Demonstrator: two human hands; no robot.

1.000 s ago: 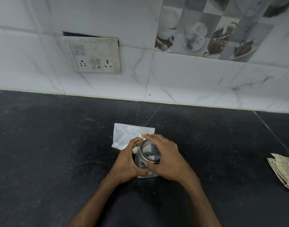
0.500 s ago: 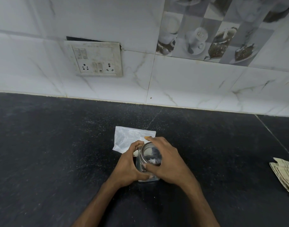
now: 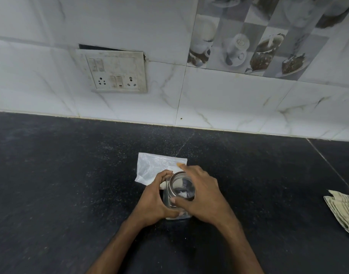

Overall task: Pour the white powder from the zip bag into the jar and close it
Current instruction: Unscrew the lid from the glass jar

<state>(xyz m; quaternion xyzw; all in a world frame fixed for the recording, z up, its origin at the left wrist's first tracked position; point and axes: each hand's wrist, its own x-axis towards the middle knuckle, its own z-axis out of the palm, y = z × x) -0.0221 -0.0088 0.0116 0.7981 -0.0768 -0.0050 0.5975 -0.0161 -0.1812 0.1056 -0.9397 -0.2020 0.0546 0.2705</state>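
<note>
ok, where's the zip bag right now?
Head view: the zip bag lies flat on the dark counter, near centre, just behind the jar and partly hidden by both hands holding it, on the wall side.

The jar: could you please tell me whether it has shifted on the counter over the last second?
No. The jar keeps the same spot against the zip bag lying behind it on the counter; only the camera view has shifted.
</note>
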